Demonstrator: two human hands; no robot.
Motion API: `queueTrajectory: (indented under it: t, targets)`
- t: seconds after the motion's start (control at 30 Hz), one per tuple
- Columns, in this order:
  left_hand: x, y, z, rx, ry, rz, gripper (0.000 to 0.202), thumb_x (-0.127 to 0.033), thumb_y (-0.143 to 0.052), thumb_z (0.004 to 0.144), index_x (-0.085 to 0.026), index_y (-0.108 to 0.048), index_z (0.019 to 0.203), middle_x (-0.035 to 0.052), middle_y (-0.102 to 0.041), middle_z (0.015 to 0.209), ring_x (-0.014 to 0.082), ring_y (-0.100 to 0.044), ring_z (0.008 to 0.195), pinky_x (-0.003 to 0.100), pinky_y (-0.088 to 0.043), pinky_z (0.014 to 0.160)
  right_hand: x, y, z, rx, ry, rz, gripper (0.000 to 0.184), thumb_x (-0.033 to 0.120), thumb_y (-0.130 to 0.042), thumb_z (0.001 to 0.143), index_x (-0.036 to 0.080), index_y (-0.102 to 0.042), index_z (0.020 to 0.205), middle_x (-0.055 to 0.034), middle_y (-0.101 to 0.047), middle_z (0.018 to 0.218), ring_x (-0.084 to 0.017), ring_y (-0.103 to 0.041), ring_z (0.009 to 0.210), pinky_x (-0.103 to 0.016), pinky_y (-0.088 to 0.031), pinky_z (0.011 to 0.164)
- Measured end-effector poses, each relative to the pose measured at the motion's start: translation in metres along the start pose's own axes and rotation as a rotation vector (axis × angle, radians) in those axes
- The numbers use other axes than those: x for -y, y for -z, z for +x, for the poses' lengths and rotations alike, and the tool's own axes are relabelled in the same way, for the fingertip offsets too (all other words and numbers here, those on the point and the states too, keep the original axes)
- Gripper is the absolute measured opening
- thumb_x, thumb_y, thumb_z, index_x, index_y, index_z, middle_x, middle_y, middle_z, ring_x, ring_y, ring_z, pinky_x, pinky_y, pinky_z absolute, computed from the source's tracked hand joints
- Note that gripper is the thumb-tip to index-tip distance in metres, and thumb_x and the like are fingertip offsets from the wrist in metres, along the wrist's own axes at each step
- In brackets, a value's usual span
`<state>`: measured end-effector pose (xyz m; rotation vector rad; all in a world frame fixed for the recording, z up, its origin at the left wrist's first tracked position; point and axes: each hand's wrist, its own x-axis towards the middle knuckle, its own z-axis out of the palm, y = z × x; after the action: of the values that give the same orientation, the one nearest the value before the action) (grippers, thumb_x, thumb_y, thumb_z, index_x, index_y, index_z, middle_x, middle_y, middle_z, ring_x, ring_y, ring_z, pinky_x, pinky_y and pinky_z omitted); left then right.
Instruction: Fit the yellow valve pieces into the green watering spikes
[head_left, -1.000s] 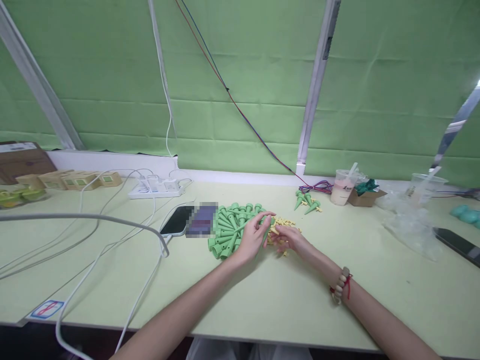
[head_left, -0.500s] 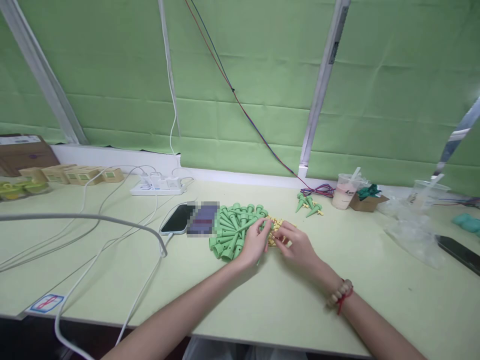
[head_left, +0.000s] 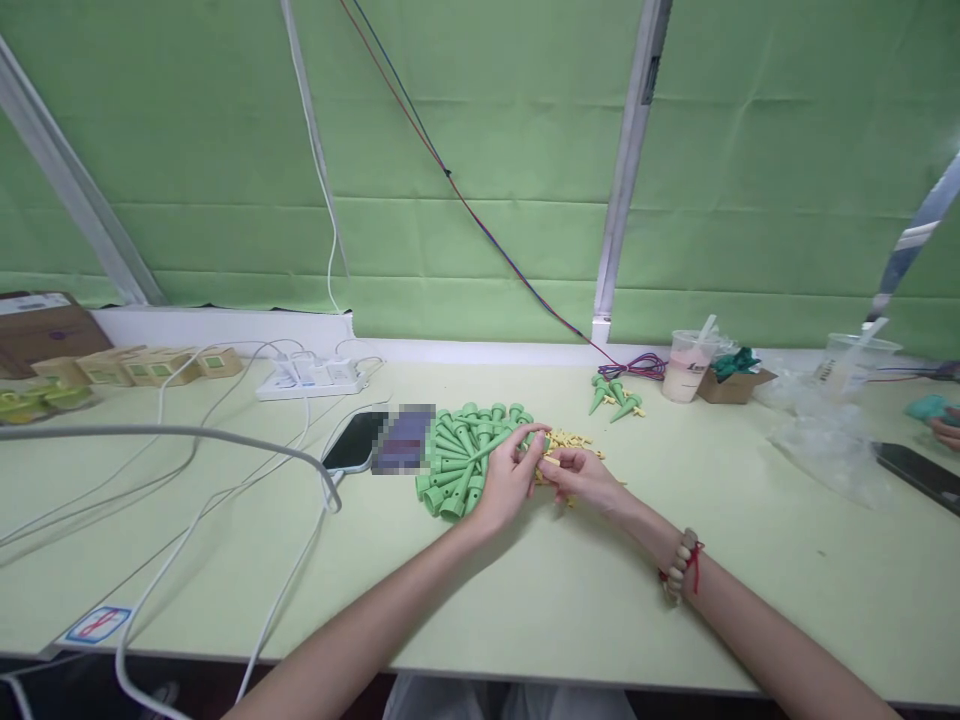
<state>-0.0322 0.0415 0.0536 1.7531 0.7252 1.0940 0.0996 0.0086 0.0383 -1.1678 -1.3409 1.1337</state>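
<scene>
Left grip (head_left: pixel 514 475): around green piece (head_left: pixel 545 442)
Right grip (head_left: pixel 577 475): pinching yellow peg (head_left: pixel 552 461)
Spikes (head_left: pixel 454 466): tapered plastic, behind desk's (head_left: pixel 495 620) front edge

Both forearms (head_left: pixel 420 590) aslant inward, left grip (head_left: pixel 508 482) and right grip (head_left: pixel 589 480) close together, fingers (head_left: pixel 574 458) in a curl

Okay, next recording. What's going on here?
A person is working at a table. The left hand holds a green piece; close to it, the right hand pinches a small yellow piece. A green pile and loose yellow pieces lie beside them. Farther back sits a small cluster of green spikes with yellow parts.
</scene>
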Motion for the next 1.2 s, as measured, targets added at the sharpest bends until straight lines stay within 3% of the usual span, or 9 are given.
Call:
queueTrajectory:
  t: [0.1, 0.2, 0.27, 0.37, 0.5, 0.63, 0.8, 1.0, 1.2]
  targets:
    - [0.003, -0.002, 0.001, -0.013, 0.022, -0.017, 0.044, -0.05, -0.042, 0.085, -0.015, -0.059, 0.106, -0.008, -0.032, 0.04, 0.0063, -0.031, 0.032, 0.018, -0.024, 0.035, -0.002, 0.0, -0.002, -0.109, 0.168, -0.178, 0.034, 0.045, -0.063, 0.071, 0.019, -0.044, 0.062, 0.0026, -0.051, 0.055, -0.01, -0.047, 0.049, -0.022, -0.041, 0.045]
    - [0.004, -0.003, 0.003, -0.008, 0.031, -0.039, 0.045, -0.05, -0.041, 0.085, -0.014, -0.059, 0.104, -0.0082, -0.033, 0.04, 0.0059, -0.03, 0.031, 0.019, -0.024, 0.036, -0.004, 0.001, -0.003, -0.233, 0.424, -0.446, 0.023, 0.032, -0.057, 0.077, 0.019, -0.046, 0.061, 0.0, -0.05, 0.064, -0.012, -0.048, 0.059, -0.023, -0.041, 0.051]
    - [0.004, -0.004, 0.004, -0.004, 0.028, -0.051, 0.044, -0.05, -0.042, 0.085, -0.014, -0.059, 0.104, -0.0079, -0.034, 0.04, 0.0058, -0.031, 0.031, 0.019, -0.025, 0.037, -0.006, 0.002, -0.003, -0.26, 0.494, -0.529, 0.019, 0.028, -0.053, 0.079, 0.019, -0.048, 0.063, -0.0008, -0.049, 0.069, -0.013, -0.047, 0.061, -0.023, -0.041, 0.052]
    - [0.004, -0.002, 0.004, -0.015, 0.014, -0.055, 0.045, -0.051, -0.041, 0.085, -0.015, -0.058, 0.105, -0.0076, -0.035, 0.041, 0.0065, -0.034, 0.032, 0.019, -0.026, 0.037, -0.006, 0.004, -0.001, -0.224, 0.371, -0.406, 0.017, 0.035, -0.057, 0.076, 0.019, -0.052, 0.072, -0.0008, -0.052, 0.074, -0.011, -0.049, 0.057, -0.023, -0.04, 0.047]
    - [0.004, 0.002, 0.004, -0.035, -0.012, 0.005, 0.047, -0.052, -0.04, 0.084, -0.017, -0.058, 0.109, -0.0078, -0.034, 0.039, 0.0079, -0.036, 0.033, 0.018, -0.025, 0.037, -0.005, 0.004, 0.001, -0.099, 0.012, -0.036, 0.037, 0.054, -0.055, 0.074, 0.017, -0.057, 0.076, 0.0, -0.054, 0.071, -0.009, -0.049, 0.049, -0.022, -0.042, 0.041]
    - [0.006, 0.003, 0.005, -0.023, -0.027, 0.046, 0.048, -0.052, -0.04, 0.084, -0.017, -0.057, 0.112, -0.0078, -0.034, 0.039, 0.0078, -0.037, 0.033, 0.018, -0.026, 0.037, -0.002, 0.006, 0.001, -0.112, -0.174, 0.24, 0.031, 0.046, -0.07, 0.065, 0.016, -0.06, 0.07, 0.0042, -0.049, 0.06, -0.005, -0.045, 0.05, -0.015, -0.041, 0.043]
    - [0.007, 0.004, 0.005, 0.024, -0.034, 0.06, 0.044, -0.05, -0.042, 0.084, -0.018, -0.058, 0.108, -0.0068, -0.037, 0.042, 0.0072, -0.037, 0.035, 0.018, -0.027, 0.038, 0.002, 0.01, -0.003, 0.081, -0.297, 0.437, 0.025, 0.038, -0.072, 0.067, 0.018, -0.065, 0.082, 0.0016, -0.058, 0.074, -0.005, -0.051, 0.055, -0.014, -0.044, 0.043]
    - [0.006, 0.005, 0.007, 0.057, -0.041, 0.119, 0.04, -0.049, -0.043, 0.084, -0.018, -0.059, 0.105, -0.0055, -0.039, 0.046, 0.0073, -0.036, 0.037, 0.019, -0.025, 0.038, -0.002, 0.009, -0.001, 0.064, -0.241, 0.419, 0.022, 0.035, -0.074, 0.065, 0.016, -0.066, 0.073, 0.002, -0.057, 0.069, -0.004, -0.049, 0.054, -0.013, -0.048, 0.046]
    - [0.009, -0.001, 0.004, 0.001, 0.047, 0.065, 0.037, -0.051, -0.041, 0.084, -0.018, -0.056, 0.092, -0.0078, -0.034, 0.04, 0.0073, -0.032, 0.032, 0.019, -0.024, 0.037, -0.005, 0.001, 0.001, -0.11, -0.01, 0.025, 0.029, 0.042, -0.066, 0.069, 0.014, -0.064, 0.073, -0.0003, -0.057, 0.067, -0.009, -0.051, 0.055, -0.022, -0.05, 0.046]
